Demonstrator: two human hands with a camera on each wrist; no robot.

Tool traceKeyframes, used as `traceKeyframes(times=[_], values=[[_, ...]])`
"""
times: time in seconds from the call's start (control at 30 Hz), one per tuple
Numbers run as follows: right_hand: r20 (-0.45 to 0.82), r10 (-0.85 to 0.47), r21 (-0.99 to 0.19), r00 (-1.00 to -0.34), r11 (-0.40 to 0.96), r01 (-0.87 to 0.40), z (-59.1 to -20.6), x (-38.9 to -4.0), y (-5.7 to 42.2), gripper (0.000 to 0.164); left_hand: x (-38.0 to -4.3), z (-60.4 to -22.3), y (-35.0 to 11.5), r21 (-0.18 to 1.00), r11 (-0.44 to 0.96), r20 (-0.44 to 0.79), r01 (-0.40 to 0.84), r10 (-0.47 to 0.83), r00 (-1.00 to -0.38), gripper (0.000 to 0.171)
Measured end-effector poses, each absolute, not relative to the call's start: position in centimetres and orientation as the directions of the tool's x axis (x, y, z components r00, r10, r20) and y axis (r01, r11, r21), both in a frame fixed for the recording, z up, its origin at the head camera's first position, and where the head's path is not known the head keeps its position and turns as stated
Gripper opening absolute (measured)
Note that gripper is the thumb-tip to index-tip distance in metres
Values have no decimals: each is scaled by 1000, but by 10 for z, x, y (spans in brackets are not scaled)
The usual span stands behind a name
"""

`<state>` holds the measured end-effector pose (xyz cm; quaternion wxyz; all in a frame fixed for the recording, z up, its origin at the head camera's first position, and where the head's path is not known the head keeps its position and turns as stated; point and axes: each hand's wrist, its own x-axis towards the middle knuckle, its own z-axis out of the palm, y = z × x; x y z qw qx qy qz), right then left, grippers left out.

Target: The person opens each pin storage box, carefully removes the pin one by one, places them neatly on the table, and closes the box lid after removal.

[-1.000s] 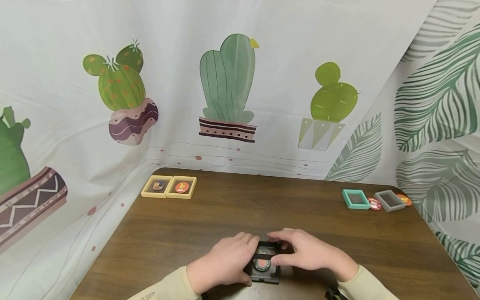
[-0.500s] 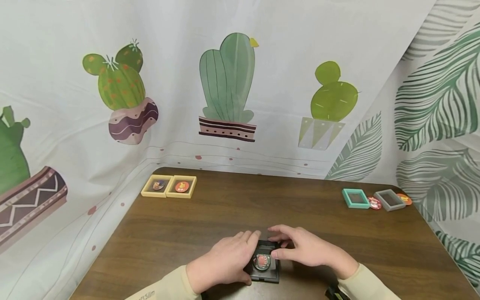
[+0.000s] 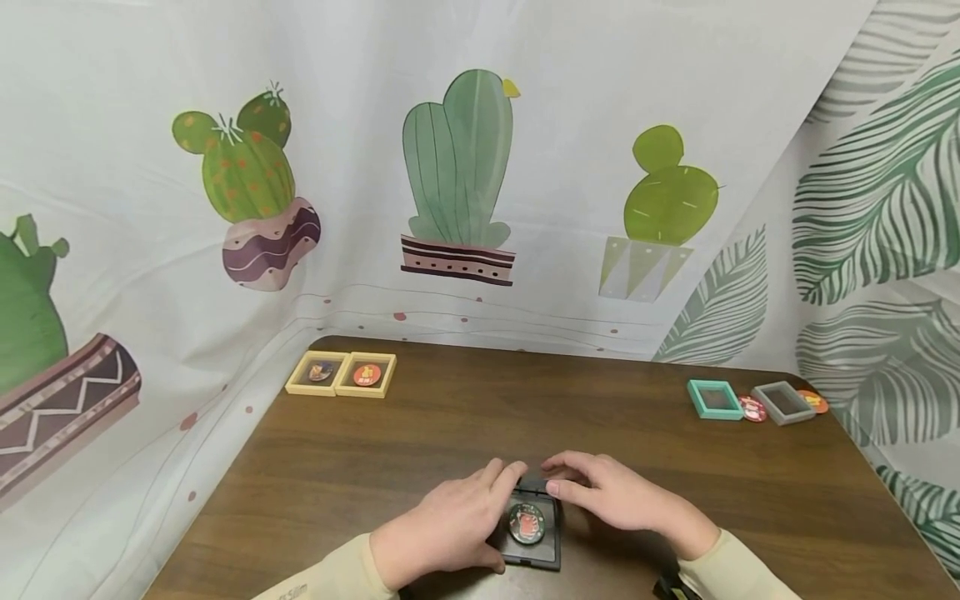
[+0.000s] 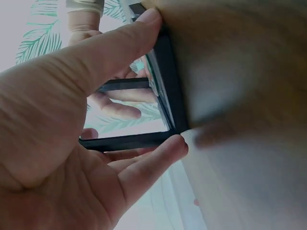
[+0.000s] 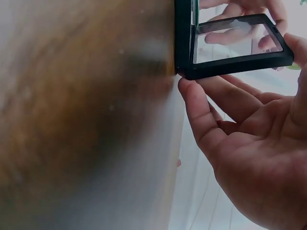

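A small black display case (image 3: 545,546) with clear film lies at the table's front, its lid (image 5: 240,68) standing up from the hinge. On the film of the base rests a round dark-green badge (image 3: 527,524) with a red picture. My left hand (image 3: 450,521) grips the case from the left, thumb along the base edge and a fingertip by the hinge corner in the left wrist view. The right hand (image 3: 626,496) holds the lid, thumb at its free edge and a fingertip near the hinge. Some fingers are partly hidden behind the lid.
Two yellow display cases (image 3: 365,393) with badges stand at the back left. At the back right are a teal case (image 3: 715,400), a red badge (image 3: 752,408), a grey case (image 3: 783,402) and an orange badge (image 3: 813,402). A cactus-printed cloth (image 3: 562,167) hangs behind the table.
The lid has swung back from over the badge to a more upright stand, so the whole badge shows now. My right thumb has moved back slightly with it; the left hand stays in place.
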<state>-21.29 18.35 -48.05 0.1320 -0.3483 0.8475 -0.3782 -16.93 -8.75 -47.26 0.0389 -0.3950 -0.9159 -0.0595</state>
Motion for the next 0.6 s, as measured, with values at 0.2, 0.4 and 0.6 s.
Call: traceKeyframes(times=[0.2,0.4,0.6], values=[[58,-654,-745,-755,475,-469,-483,-216,184,44,-169,-475,-90,116,687,119,717,707,-697,126],[31,-603,-779,-797,485,-397,-482,-218,183,40,-170,-475,-91,126,690,120,713,703,-701,138],[4,-556,-824,-831,469,-317,-481,-218,179,38,-172,-476,-91,141,696,106,704,697,-710,145]])
